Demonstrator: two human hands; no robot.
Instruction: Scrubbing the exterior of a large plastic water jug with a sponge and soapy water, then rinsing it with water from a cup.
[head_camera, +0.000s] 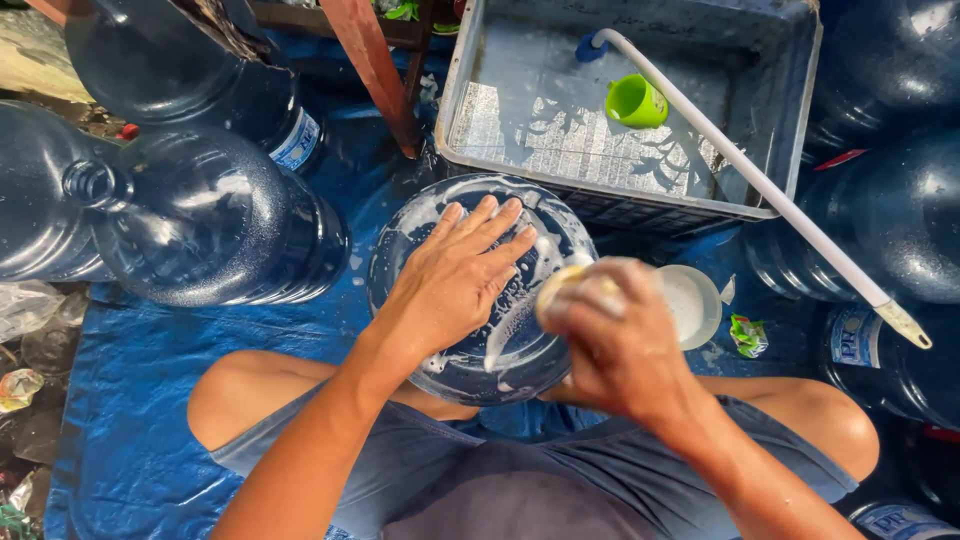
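A large blue water jug (420, 225), smeared with white soap foam, lies between my knees. My left hand (455, 280) rests flat on its upper side, fingers spread. On the jug's right side, my right hand (615, 335) is closed around a yellowish sponge (560, 283) and looks blurred from motion. Beside that hand sits a small white bowl (695, 300) of soapy water.
A grey plastic crate (790, 110) stands behind the jug, holding water and a green cup (635, 102); a white pipe (760, 180) leans across it. More blue jugs lie at left (200, 215) and right (890, 215). A blue tarp (130, 400) covers the ground.
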